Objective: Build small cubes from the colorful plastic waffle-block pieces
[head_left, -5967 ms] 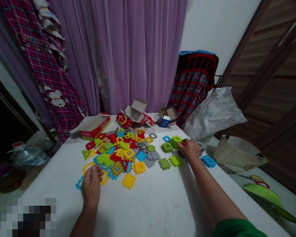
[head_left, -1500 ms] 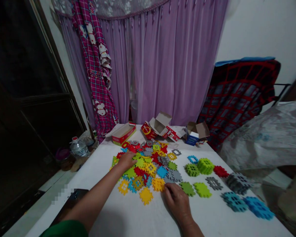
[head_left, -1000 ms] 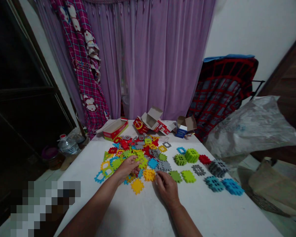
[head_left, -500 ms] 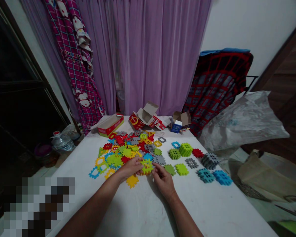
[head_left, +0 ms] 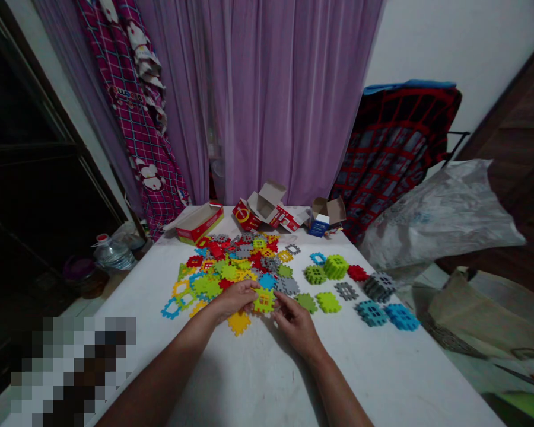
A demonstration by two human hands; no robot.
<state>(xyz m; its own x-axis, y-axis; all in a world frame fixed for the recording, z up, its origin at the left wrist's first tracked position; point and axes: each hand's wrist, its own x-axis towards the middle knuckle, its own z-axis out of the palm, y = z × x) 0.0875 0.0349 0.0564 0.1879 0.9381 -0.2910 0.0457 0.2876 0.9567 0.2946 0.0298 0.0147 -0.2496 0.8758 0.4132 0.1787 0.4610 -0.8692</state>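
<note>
On the white table [head_left: 267, 385] lies a heap of coloured waffle tiles [head_left: 231, 264]. My left hand [head_left: 234, 298] and my right hand [head_left: 296, 320] meet at the near edge of the heap, both pinching one green and yellow tile piece [head_left: 264, 300] held just above the table. A loose yellow tile [head_left: 239, 322] lies right below my left hand. To the right stand sorted groups: green blocks [head_left: 336, 267], a red tile [head_left: 357, 273], grey blocks [head_left: 378, 286] and blue blocks [head_left: 385, 313].
Opened cardboard boxes [head_left: 260, 210] and a flat red box [head_left: 199, 222] sit at the table's far edge before a purple curtain. A plastic bag [head_left: 440, 216] bulges at the right. A water bottle [head_left: 112, 254] stands on the floor at the left.
My hands came together from apart at the heap's near edge and took up the green and yellow piece. Since half a second ago they have barely moved.
</note>
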